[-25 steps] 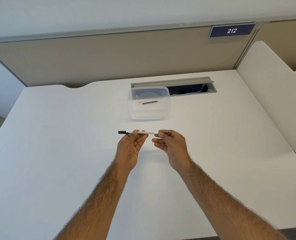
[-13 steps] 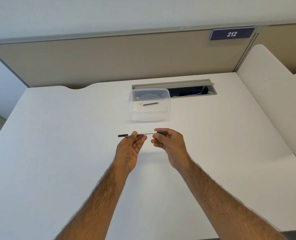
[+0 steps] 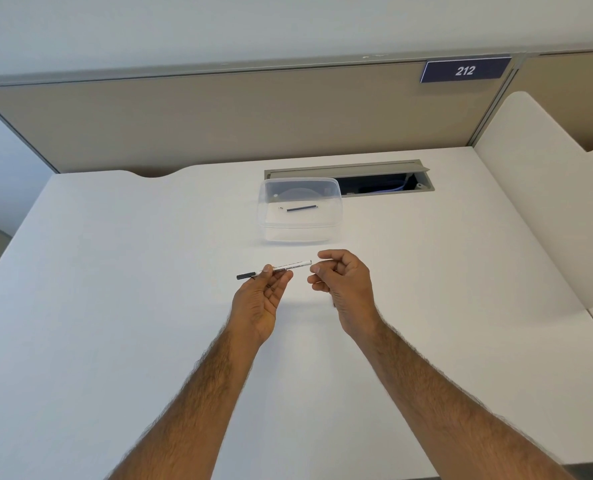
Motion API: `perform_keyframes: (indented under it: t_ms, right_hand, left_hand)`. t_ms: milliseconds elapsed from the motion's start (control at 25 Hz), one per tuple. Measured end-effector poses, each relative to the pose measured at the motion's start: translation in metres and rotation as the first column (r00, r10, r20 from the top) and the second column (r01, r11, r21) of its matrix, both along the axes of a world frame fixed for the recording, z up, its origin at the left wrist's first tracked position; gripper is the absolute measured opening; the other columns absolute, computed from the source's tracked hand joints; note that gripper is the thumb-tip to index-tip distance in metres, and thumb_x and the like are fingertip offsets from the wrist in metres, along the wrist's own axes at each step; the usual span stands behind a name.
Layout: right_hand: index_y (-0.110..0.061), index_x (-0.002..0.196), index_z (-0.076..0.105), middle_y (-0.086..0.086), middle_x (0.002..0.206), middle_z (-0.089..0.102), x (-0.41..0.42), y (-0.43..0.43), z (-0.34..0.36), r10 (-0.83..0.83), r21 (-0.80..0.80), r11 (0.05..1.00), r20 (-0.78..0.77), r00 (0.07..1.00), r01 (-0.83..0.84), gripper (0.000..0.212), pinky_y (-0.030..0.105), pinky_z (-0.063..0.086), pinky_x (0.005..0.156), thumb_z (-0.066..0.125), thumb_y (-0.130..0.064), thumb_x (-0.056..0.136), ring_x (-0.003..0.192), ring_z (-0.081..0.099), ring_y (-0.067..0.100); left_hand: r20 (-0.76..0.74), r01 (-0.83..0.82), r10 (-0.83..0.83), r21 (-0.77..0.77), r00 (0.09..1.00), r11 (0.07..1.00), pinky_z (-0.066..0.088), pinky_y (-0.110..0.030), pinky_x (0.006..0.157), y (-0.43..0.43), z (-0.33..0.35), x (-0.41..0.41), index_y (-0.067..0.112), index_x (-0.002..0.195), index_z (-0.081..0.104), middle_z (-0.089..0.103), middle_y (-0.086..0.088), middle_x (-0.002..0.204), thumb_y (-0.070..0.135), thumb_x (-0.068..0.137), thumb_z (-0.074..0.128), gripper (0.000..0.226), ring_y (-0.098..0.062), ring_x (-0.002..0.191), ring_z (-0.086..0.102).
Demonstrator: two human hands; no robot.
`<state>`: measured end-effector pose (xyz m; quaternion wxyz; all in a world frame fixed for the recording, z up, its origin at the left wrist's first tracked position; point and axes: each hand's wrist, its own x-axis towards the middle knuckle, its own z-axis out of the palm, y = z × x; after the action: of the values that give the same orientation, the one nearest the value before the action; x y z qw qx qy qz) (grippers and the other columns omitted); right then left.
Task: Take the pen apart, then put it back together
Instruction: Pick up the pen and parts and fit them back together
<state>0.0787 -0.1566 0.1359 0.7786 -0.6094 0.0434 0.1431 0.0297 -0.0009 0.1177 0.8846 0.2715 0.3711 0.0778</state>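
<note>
My left hand [image 3: 258, 299] pinches a thin white pen barrel [image 3: 290, 266] near its middle, just above the white desk [image 3: 115, 271]. The barrel tilts slightly, with a black end [image 3: 245, 276] pointing left and a bare white end pointing right. My right hand [image 3: 348, 289] is a short gap to the right of the barrel, fingers curled in. A dark sliver [image 3: 334, 304] shows at the lower edge of its palm; the rest of that piece is hidden. In a clear plastic box [image 3: 336, 220] beyond my hands lie a dark thin rod [image 3: 301, 208] and a tiny part [image 3: 280, 208].
Behind the box, an open cable hatch [image 3: 374, 183] is cut into the desk. A beige partition [image 3: 219, 126] closes the back, and a white divider [image 3: 530, 209] rises on the right. A sign reading 212 [image 3: 465, 70] hangs at the top right.
The dark piece that was on the barrel's right end has come off. My right hand has drawn away to the right, leaving a gap, and the barrel now tilts up on that side.
</note>
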Motion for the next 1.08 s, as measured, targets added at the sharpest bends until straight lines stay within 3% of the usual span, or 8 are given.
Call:
perform_keyframes:
  t_ms: [320, 440, 520, 600, 680, 800, 880, 1080]
  right_hand:
    - [-0.005, 0.099, 0.073, 0.009, 0.079, 0.073, 0.001, 0.000, -0.001, 0.046, -0.045, 0.998, 0.000, 0.999, -0.046, 0.015, 0.029, 0.057, 0.064, 0.070, 0.000, 0.086, 0.066, 0.070, 0.021]
    - [-0.004, 0.099, 0.073, 0.010, 0.078, 0.072, 0.004, -0.002, -0.002, 0.010, -0.071, 0.997, 0.000, 1.000, -0.010, 0.013, 0.029, 0.058, 0.063, 0.069, -0.001, 0.087, 0.066, 0.070, 0.020]
    - [-0.003, 0.098, 0.072, 0.010, 0.077, 0.071, 0.006, -0.005, -0.003, -0.004, -0.113, 0.994, 0.009, 1.000, 0.005, 0.011, 0.028, 0.057, 0.063, 0.067, 0.000, 0.088, 0.065, 0.069, 0.019]
    - [-0.005, 0.097, 0.072, 0.007, 0.077, 0.072, 0.007, -0.005, -0.003, 0.022, -0.180, 0.984, 0.039, 0.999, -0.014, 0.011, 0.028, 0.057, 0.063, 0.065, -0.001, 0.089, 0.066, 0.070, 0.017]
    - [-0.007, 0.095, 0.072, 0.005, 0.076, 0.073, 0.007, -0.004, -0.002, 0.067, -0.219, 0.974, 0.060, 0.996, -0.052, 0.012, 0.026, 0.058, 0.062, 0.065, -0.002, 0.088, 0.066, 0.071, 0.017]
    - [-0.009, 0.094, 0.074, 0.005, 0.076, 0.074, 0.009, -0.003, 0.000, 0.115, -0.194, 0.976, 0.052, 0.992, -0.103, 0.013, 0.027, 0.058, 0.062, 0.066, -0.001, 0.089, 0.067, 0.072, 0.018]
    - [-0.009, 0.094, 0.074, 0.007, 0.077, 0.075, 0.012, -0.005, 0.000, 0.144, -0.165, 0.977, 0.047, 0.988, -0.135, 0.013, 0.027, 0.058, 0.062, 0.066, -0.001, 0.089, 0.067, 0.072, 0.020]
    - [-0.012, 0.106, 0.074, 0.007, 0.081, 0.074, 0.020, -0.020, -0.006, 0.172, -0.156, 0.973, 0.015, 0.985, -0.167, 0.019, 0.026, 0.056, 0.060, 0.072, -0.007, 0.088, 0.069, 0.072, 0.018]
  left_hand:
    - [0.016, 0.085, -0.087, 0.094, 0.996, 0.992, 0.062, -0.029, 0.067, -0.004, 0.001, 0.003, -0.002, 0.100, 0.066, 0.077, -0.018, 0.087, 0.012, 0.094, 0.069, 0.015, -0.032, 0.086, 0.078]
    - [-0.072, 0.204, -0.191, 0.277, 0.979, 0.939, 0.061, -0.028, 0.062, -0.004, 0.006, -0.001, 0.003, 0.098, 0.068, 0.077, -0.009, 0.081, 0.034, 0.091, 0.073, 0.031, -0.025, 0.076, 0.077]
    - [-0.185, 0.331, -0.275, 0.479, 0.943, 0.813, 0.057, -0.026, 0.054, -0.006, 0.009, -0.004, 0.007, 0.087, 0.068, 0.073, -0.008, 0.072, 0.046, 0.088, 0.075, 0.040, -0.021, 0.062, 0.072]
    - [-0.256, 0.366, -0.265, 0.722, 0.930, 0.586, 0.049, -0.025, 0.047, -0.010, 0.011, -0.008, 0.014, 0.075, 0.064, 0.069, -0.001, 0.065, 0.051, 0.086, 0.074, 0.040, -0.014, 0.052, 0.063]
    - [-0.286, 0.316, -0.168, 0.927, 0.943, 0.199, 0.044, -0.021, 0.051, -0.013, 0.011, -0.011, 0.027, 0.076, 0.060, 0.064, 0.010, 0.068, 0.051, 0.088, 0.070, 0.029, -0.005, 0.058, 0.057]
    - [-0.262, 0.211, -0.146, 0.933, 0.954, -0.291, 0.046, -0.023, 0.078, -0.010, 0.014, -0.009, 0.034, 0.106, 0.068, 0.060, 0.016, 0.097, 0.037, 0.093, 0.069, 0.013, -0.005, 0.090, 0.056]
    - [-0.299, 0.202, -0.217, 0.903, 0.929, -0.380, 0.045, -0.030, 0.088, -0.005, 0.013, -0.003, 0.026, 0.114, 0.071, 0.066, 0.008, 0.103, 0.030, 0.095, 0.068, 0.019, -0.014, 0.095, 0.059]
    - [-0.405, 0.312, -0.336, 0.902, 0.851, -0.297, 0.048, -0.031, 0.070, -0.001, 0.014, 0.000, 0.031, 0.104, 0.069, 0.064, 0.011, 0.092, 0.035, 0.100, 0.059, 0.012, -0.011, 0.083, 0.059]
